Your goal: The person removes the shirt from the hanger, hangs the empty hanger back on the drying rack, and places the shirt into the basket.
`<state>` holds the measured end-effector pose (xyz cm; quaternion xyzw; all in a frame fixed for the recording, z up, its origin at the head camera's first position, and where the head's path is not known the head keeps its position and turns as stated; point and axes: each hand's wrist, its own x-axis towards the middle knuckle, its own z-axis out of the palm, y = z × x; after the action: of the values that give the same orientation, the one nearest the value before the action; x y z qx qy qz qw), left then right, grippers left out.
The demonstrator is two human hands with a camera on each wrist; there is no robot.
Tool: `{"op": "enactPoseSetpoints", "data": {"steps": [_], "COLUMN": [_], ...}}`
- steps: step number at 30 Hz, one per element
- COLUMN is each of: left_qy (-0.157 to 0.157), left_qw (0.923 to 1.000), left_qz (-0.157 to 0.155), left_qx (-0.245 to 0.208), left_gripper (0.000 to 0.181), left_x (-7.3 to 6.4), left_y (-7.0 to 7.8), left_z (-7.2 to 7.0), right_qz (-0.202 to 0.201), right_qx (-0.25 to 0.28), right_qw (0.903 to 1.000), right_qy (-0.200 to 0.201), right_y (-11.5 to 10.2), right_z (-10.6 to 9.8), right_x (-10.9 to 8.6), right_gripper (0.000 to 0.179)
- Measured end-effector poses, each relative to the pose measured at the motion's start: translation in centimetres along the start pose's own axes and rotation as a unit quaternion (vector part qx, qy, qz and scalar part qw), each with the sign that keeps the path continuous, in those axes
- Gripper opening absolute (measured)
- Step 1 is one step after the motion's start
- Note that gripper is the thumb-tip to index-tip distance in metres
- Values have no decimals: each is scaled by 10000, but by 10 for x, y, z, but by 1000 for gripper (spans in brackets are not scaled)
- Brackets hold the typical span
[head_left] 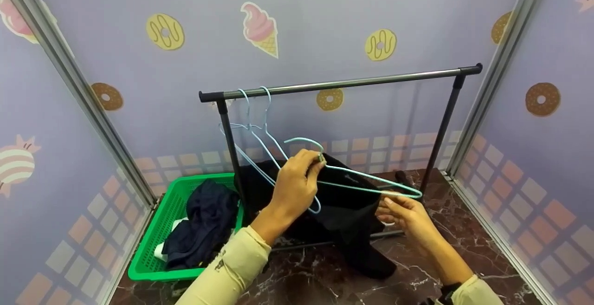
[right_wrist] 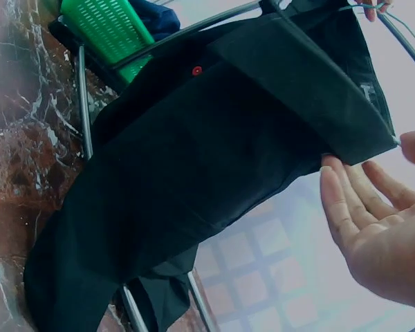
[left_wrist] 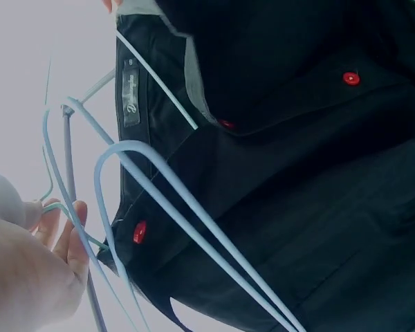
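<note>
My left hand [head_left: 297,179] pinches a pale green hanger [head_left: 366,173] just below its hook, which is off the rail. The hanger slants down to the right, one arm inside the neck of a black shirt [head_left: 348,212]. Red buttons [left_wrist: 351,78] and a neck label [left_wrist: 131,93] show on the shirt in the left wrist view. At the hanger's right end is my right hand [head_left: 410,217]. Its fingers [right_wrist: 342,197] are fairly straight and touch the shirt's edge, with the thumb beside the hanger tip in the right wrist view. The shirt's lower part droops toward the floor.
Two light blue hangers [head_left: 267,124] hang at the left of the metal rack's rail [head_left: 343,83], close to my left hand. A green basket [head_left: 153,244] with dark blue clothing [head_left: 204,226] stands left on the dark marbled floor [head_left: 306,277]. Patterned walls surround the rack.
</note>
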<state>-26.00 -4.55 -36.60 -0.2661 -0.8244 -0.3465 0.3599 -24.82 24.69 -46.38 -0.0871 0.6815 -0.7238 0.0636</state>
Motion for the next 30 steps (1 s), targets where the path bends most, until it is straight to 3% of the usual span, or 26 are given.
{"op": "enactPoseSetpoints", "data": {"steps": [5, 8, 11, 13, 15, 18, 20, 22, 23, 25, 30], "left_qy": [36, 48, 45, 2, -56, -221, -336, -435, -474, -527, -483], "left_qw": [9990, 9972, 9946, 9931, 9921, 9915, 9909, 9898, 9892, 9885, 9899], "left_qz": [250, 449, 623, 691, 722, 706, 695, 714, 730, 756, 718], "left_qx": [361, 590, 827, 944, 1022, 1073, 1099, 1155, 1179, 1203, 1125], "left_gripper": [13, 13, 13, 12, 12, 13, 14, 15, 15, 14, 14], "left_x": [-2, -4, -5, -5, -6, -6, -7, -8, -8, -10, -14], "left_y": [5, 7, 8, 10, 12, 16, 19, 23, 25, 29, 32], "left_z": [6, 10, 15, 17, 19, 22, 25, 28, 30, 34, 45], "right_qz": [-326, -578, -1039, -1399, -1921, -2915, -3585, -3991, -4089, -4137, -3807], "right_qx": [714, 777, 85, -787, -1697, -2792, -3175, -3350, -3363, -3307, -3062], "right_qw": [9969, 9938, 9877, 9755, 9514, 8969, 8593, 8352, 8306, 8316, 8551], "right_qy": [63, 542, 1161, 1506, 1710, 1805, 1798, 1757, 1727, 1672, 1737], "right_y": [8, 10, 8, 5, 2, -3, -6, -10, -11, -13, -15], "right_z": [-10, -11, -8, -3, 4, 18, 27, 36, 39, 46, 54], "right_x": [-1, -3, -5, -7, -8, -6, -2, 1, 3, 6, 11], "right_gripper": [43, 39, 47, 58, 65, 63, 55, 46, 42, 33, 16]}}
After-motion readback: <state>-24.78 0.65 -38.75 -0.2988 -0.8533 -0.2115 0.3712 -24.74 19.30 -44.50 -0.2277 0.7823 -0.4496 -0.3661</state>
